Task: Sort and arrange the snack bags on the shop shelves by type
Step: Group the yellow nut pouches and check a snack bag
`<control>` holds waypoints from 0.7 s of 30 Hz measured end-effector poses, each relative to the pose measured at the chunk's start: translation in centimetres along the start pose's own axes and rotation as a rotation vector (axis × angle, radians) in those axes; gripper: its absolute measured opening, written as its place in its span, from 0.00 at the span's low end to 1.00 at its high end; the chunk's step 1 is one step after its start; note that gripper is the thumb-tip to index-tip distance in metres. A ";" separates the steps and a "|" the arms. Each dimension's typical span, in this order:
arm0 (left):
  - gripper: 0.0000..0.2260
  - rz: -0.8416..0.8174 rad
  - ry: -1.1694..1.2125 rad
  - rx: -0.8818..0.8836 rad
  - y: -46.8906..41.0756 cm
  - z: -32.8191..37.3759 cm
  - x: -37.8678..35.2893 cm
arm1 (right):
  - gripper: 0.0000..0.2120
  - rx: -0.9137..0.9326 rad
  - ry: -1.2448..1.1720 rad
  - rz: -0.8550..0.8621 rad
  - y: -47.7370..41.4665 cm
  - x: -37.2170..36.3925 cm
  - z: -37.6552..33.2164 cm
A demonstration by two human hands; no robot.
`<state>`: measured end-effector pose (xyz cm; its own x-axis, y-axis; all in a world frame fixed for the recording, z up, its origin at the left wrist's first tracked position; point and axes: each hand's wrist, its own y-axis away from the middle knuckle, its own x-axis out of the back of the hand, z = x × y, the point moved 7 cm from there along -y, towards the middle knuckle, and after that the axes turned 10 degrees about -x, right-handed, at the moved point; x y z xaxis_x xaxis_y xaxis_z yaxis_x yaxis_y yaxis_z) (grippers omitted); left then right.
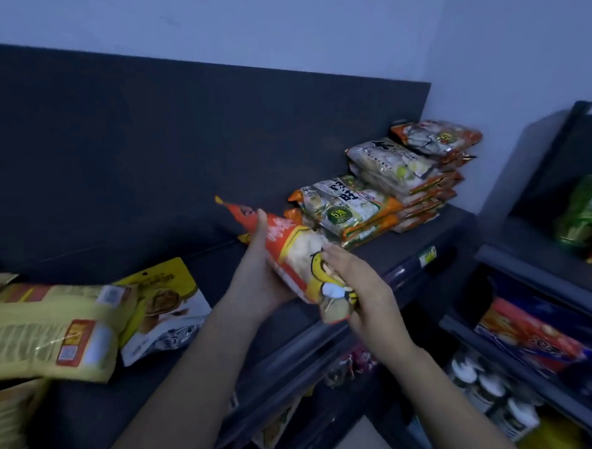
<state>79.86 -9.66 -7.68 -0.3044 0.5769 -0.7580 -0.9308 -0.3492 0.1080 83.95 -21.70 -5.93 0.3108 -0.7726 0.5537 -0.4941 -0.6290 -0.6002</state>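
We're holding the orange bag (299, 254) over the shelf (406, 247), left hand (256, 279) curled under it, right hand (360, 286) pinching its near end, and we're aiming it flat against the matching stack (361, 205) at far right.

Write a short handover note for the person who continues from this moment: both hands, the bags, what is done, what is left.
Left hand holds the orange bag from underneath, thumb on its edge; right hand grips its near end.
The bag is held over the top shelf, just left of the orange-and-white stacks.
Done: those stacks lie in a row at the shelf's right end.
Left: probably set this bag by the stacks; yellow bags and a yellow pouch lie loose at the left.
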 end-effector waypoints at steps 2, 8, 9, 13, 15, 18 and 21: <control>0.28 0.077 0.020 0.007 -2.0 -0.1 1.6 | 0.35 0.148 0.228 -0.039 -1.1 -1.1 1.2; 0.05 0.341 -0.082 -0.019 -9.8 0.7 8.2 | 0.20 0.346 0.523 -0.139 -5.3 -4.9 5.4; 0.06 0.334 -0.068 -0.033 -11.1 0.9 8.5 | 0.20 0.364 0.560 -0.139 -6.3 -5.2 6.2; 0.09 0.290 -0.044 -0.063 -16.2 1.5 9.2 | 0.17 0.376 0.653 -0.149 -10.3 -6.3 9.7; 0.13 0.364 -0.140 -0.113 -18.3 1.6 10.6 | 0.20 0.341 0.685 -0.200 -11.4 -7.2 12.2; 0.19 0.532 -0.306 -0.211 -19.7 1.6 13.3 | 0.33 0.218 0.652 -0.305 -11.9 -8.5 15.4; 0.20 0.540 -0.448 -0.220 -20.6 1.3 14.7 | 0.40 0.117 0.580 -0.395 -12.1 -9.3 16.6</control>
<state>94.30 6.98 -20.23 -0.8066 0.5124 -0.2946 -0.5796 -0.7834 0.2244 100.46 -8.35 -13.43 -0.0492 -0.3341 0.9413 -0.3333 -0.8829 -0.3308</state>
